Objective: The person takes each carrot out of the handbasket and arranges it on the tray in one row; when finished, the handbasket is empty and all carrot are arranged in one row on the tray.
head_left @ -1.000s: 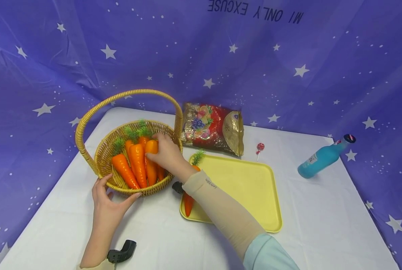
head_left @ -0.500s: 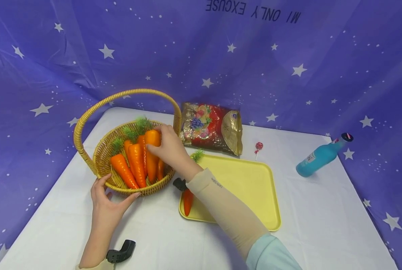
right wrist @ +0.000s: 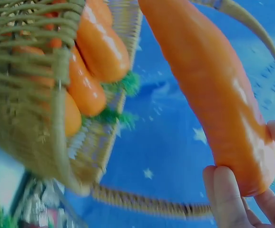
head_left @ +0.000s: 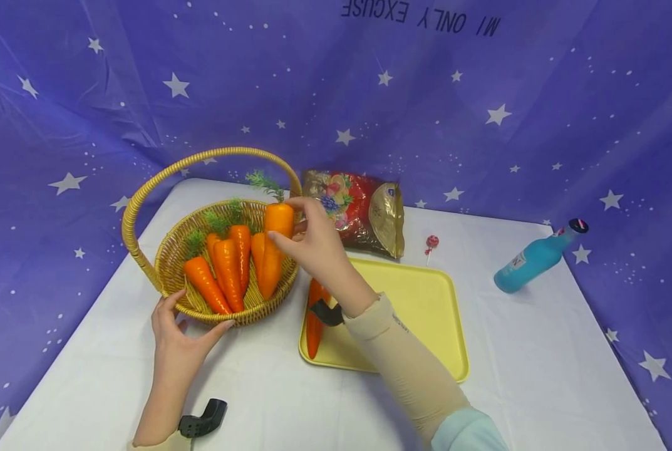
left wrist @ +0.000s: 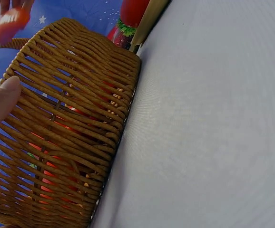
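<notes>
My right hand (head_left: 323, 247) pinches an orange carrot (head_left: 279, 219) by its thick top end, thumb on one side and fingers on the other. Green fronds stick up above it, and its body hangs over the right side of the wicker basket (head_left: 169, 250). The right wrist view shows this carrot (right wrist: 209, 90) close up, apart from the carrots (right wrist: 102, 47) in the basket. Several carrots (head_left: 228, 266) lie inside with their tips toward me. My left hand (head_left: 180, 344) holds the basket's near rim; in the left wrist view its thumb (left wrist: 4, 97) presses the outer side.
Right of the basket is a yellow tray (head_left: 420, 313) with carrot (head_left: 314, 332) at its left edge, partly hidden by the right wrist camera. Behind lies a red and gold bag (head_left: 364, 213). A lollipop (head_left: 432, 242) and a blue bottle (head_left: 533, 263) are farther right.
My right hand has lifted the carrot upward and to the right from among the others, so its green top now shows. The left hand stays at the basket rim.
</notes>
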`<state>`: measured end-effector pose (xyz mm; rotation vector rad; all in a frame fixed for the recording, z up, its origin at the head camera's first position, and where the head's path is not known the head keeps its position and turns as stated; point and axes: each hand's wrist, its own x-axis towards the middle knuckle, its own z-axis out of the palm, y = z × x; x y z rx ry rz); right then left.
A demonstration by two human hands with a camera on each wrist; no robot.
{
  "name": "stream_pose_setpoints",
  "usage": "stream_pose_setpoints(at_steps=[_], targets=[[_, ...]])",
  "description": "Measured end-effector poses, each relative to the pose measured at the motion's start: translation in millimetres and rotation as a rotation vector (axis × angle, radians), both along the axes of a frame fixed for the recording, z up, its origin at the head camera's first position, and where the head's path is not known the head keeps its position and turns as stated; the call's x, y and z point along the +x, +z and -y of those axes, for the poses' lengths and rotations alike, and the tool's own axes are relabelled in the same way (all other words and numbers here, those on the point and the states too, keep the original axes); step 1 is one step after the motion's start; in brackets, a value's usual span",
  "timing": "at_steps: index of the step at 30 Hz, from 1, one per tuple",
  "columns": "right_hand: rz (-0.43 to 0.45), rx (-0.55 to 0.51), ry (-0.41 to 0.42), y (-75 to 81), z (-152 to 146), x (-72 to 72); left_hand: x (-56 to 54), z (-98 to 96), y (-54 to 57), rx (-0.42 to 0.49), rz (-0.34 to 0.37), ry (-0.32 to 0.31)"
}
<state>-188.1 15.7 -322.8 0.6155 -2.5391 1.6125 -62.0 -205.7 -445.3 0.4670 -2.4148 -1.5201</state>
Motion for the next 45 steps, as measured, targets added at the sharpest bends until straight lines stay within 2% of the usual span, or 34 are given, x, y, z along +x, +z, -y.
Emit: stream_pose_setpoints(at_steps=[2, 6, 13, 19, 26, 30, 37, 45], targets=[[0.012, -0.022, -0.022, 1.8, -15, 3.3, -0.4, -0.2, -0.3, 0.003, 0.004, -0.004], [0.053, -0.046, -0.075, -4.5, -47, 6.5, -0.8, -0.1, -0.4, 0.000, 0.010, -0.008], [0.184, 0.013, -0.172, -37.6, -93, 12.6, 0.2, 0.7, -1.1, -0.018, -0.002, -0.004], [0.293, 0.105, -0.225, -74.5, -107, 20.0, -0.3, 1.2, -1.0, -0.026, -0.009, 0.001], [0.347, 0.065, -0.200, -102.0, -107, 28.7, -0.9, 1.0, -1.0, -0.021, -0.001, 0.001], [0.372, 0.054, -0.174, -106.4, -105, 32.0, -0.8, 1.5, -0.7, -0.023, 0.005, 0.000], [0.378, 0.150, -0.147, -106.0, -103, 34.6, -0.8, 1.4, 0.3, -0.026, -0.002, -0.003], [0.387, 0.167, -0.130, -106.7, -100, 33.2, -0.1, 1.4, -0.3, -0.024, -0.006, -0.005]])
